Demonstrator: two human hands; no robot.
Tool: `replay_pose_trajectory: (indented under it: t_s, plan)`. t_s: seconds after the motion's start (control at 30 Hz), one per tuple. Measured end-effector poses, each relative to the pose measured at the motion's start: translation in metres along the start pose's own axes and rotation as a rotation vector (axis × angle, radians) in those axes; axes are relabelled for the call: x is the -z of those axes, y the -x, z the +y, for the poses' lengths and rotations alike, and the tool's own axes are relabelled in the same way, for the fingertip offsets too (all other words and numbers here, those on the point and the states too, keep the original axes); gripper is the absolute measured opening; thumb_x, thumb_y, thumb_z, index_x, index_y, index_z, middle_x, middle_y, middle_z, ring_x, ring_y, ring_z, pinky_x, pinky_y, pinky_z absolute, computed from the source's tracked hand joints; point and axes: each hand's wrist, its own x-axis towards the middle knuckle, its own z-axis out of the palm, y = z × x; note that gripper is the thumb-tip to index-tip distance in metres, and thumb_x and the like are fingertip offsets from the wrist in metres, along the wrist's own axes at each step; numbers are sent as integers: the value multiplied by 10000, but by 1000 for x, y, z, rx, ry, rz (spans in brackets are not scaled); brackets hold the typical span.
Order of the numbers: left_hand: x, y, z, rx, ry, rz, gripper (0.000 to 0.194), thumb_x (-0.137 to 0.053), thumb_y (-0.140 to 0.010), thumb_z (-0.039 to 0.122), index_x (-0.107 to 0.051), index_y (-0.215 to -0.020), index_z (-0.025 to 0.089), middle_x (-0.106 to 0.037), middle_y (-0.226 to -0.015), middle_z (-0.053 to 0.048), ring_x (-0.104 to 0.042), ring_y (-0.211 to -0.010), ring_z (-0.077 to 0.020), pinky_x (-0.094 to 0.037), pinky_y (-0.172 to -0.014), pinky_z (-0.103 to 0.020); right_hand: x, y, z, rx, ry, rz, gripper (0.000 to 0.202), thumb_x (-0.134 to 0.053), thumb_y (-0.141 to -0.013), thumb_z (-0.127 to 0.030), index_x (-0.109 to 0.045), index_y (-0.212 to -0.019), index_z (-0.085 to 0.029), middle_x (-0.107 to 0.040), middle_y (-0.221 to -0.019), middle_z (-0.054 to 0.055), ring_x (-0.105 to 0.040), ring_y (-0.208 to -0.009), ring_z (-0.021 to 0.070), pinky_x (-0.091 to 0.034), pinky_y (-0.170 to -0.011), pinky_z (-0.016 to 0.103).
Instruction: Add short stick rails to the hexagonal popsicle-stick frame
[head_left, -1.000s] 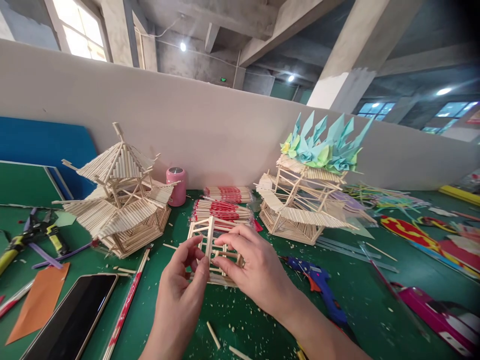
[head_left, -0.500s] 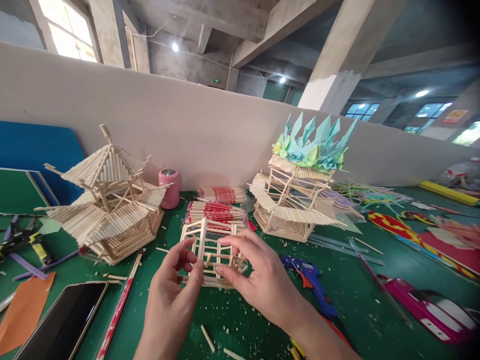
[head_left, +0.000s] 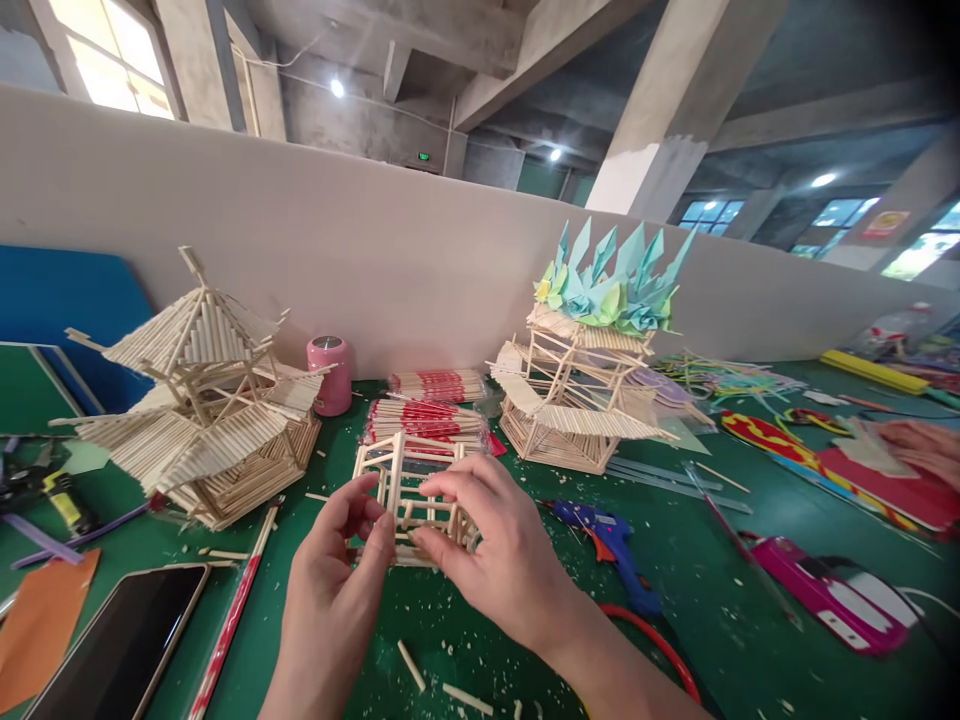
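A small open frame of thin wooden sticks (head_left: 394,478) stands on the green table in front of me. My left hand (head_left: 339,565) grips its near left side, with the thumb by an upright and the fingers curled behind. My right hand (head_left: 491,560) reaches over the right side, its thumb and forefinger closing around a short crosspiece. My right fingers and palm cover part of the frame's right end. Behind the frame lie red-banded packs of wooden sticks (head_left: 427,424).
A stick pagoda (head_left: 225,430) stands left; another stick building (head_left: 570,410) with blue paper points stands right. A blue glue gun (head_left: 611,545) lies right of my hand. A phone (head_left: 120,640), pink canister (head_left: 328,375), pink-and-white device (head_left: 832,595) and stick offcuts (head_left: 411,665) are around.
The view has shifted slightly, so most things sit a little further left. Both hands stay on the frame, with the right thumb and forefinger only slightly moved.
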Motion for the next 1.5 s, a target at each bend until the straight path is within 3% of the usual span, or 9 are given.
replay_pose_trajectory:
  t_s: [0.23, 0.77, 0.9, 1.03, 1.17, 1.33, 1.5]
  plan:
    - [-2, 0, 1, 18, 25, -13, 468, -597, -701, 440, -523, -1056, 144, -546, -747, 1, -513, -681, -169, -455, -627, -314, -11, -4, -3, 73, 88, 8, 123, -612, -753, -130, -640, -860, -183, -568, -800, 51, -525, -770, 197, -457, -683, 332]
    - [-1, 0, -1, 1, -7, -24, 429, -570, -730, 430, -526, -1060, 159, -543, -770, -4, -501, -688, -159, -433, -633, -303, -13, -8, 2, 98, 104, -31, 66, -613, -784, -165, -653, -837, -159, -565, -794, 55, -514, -771, 191, -444, -682, 325]
    - [-1, 0, -1, 20, 21, -12, 457, -588, -702, 441, -532, -1053, 154, -536, -756, -2, -493, -683, -160, -430, -617, -299, -7, -6, 1, 78, 2, -36, 183, -602, -787, -166, -635, -965, -145, -564, -839, 66, -526, -817, 191, -456, -709, 316]
    - [-2, 0, 0, 18, 18, -9, 462, -588, -702, 444, -529, -1052, 148, -519, -743, 9, -470, -675, -147, -405, -612, -285, 4, 5, 6, -13, -94, 55, 222, -528, -832, -169, -579, -1048, -150, -545, -888, 58, -530, -786, 154, -457, -693, 278]
    - [-2, 0, 2, 28, 7, -22, 498, -587, -694, 461, -516, -1067, 138, -514, -743, 11, -477, -694, -151, -412, -639, -296, 11, 23, 18, -117, -57, 183, 192, -496, -854, -160, -562, -1033, -188, -504, -815, 20, -497, -707, 133, -433, -621, 254]
    - [-1, 2, -2, 15, -11, -35, 521, -622, -682, 462, -511, -1083, 147, -522, -752, 9, -494, -680, -144, -432, -586, -268, 7, 45, 24, -246, -78, 197, 149, -489, -866, -225, -555, -999, -207, -493, -757, 3, -495, -650, 130, -435, -577, 240]
    - [4, 11, -11, -6, -4, -80, 493, -668, -683, 412, -513, -1092, 184, -533, -755, 21, -525, -652, -126, -476, -563, -240, -7, 81, 19, -556, -252, 161, 187, -463, -877, -363, -529, -967, -212, -558, -770, 19, -556, -670, 147, -476, -586, 232]
